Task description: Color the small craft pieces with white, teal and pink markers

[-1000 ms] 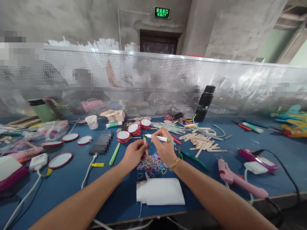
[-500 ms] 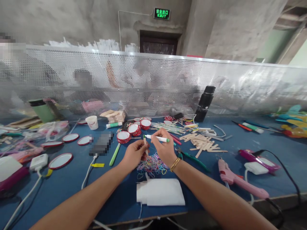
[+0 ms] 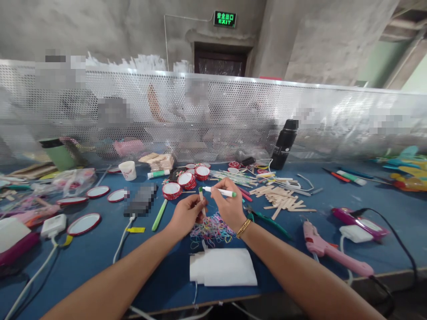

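Observation:
My left hand (image 3: 189, 210) pinches a wooden craft stick (image 3: 201, 196) that stands upright, its top end coloured green. In my right hand (image 3: 229, 205) is a white marker (image 3: 224, 192) with a green end, held level. Its tip points left at the stick's green top; whether they touch I cannot tell. Under both hands lies a tangle of colourful rubber bands (image 3: 213, 229). Nearer to me rests a folded white cloth-like pack (image 3: 230, 267). To the right of my right hand are green-handled pliers (image 3: 271, 223).
Craft sticks (image 3: 283, 198) lie in a heap at right, with a pink glue gun (image 3: 328, 251) nearer. Small red-and-white drums (image 3: 172, 190), a paper cup (image 3: 127, 170) and a phone (image 3: 142, 200) are at left. A black bottle (image 3: 284, 146) stands by the perforated metal screen (image 3: 227, 115).
Both hands hold nearly the same place. The green patch on the stick's top looks slightly larger, and the marker has shifted very slightly. Behind the screen, a person at left has moved.

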Motion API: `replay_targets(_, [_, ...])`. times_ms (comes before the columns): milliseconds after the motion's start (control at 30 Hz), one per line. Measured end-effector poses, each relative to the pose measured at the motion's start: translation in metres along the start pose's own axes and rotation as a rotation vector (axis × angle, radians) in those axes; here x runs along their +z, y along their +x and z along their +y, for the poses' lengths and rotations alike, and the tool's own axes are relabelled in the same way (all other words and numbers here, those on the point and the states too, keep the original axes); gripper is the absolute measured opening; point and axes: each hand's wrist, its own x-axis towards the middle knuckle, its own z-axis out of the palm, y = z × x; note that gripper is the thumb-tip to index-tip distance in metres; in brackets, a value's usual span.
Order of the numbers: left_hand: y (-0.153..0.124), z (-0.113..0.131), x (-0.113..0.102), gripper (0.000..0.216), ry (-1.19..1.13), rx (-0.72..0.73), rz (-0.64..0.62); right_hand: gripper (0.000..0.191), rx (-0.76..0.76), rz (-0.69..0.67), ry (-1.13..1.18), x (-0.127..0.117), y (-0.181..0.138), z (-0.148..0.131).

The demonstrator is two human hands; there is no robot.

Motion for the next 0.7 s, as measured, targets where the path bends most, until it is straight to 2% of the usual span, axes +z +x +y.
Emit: replay_targets(700, [-0.0004, 0.0009, 0.0008, 0.039, -0.020, 0.006, -0.006, 0.016, 0.001, -0.001, 0.001, -0.0003, 0.0001, -0.0018])
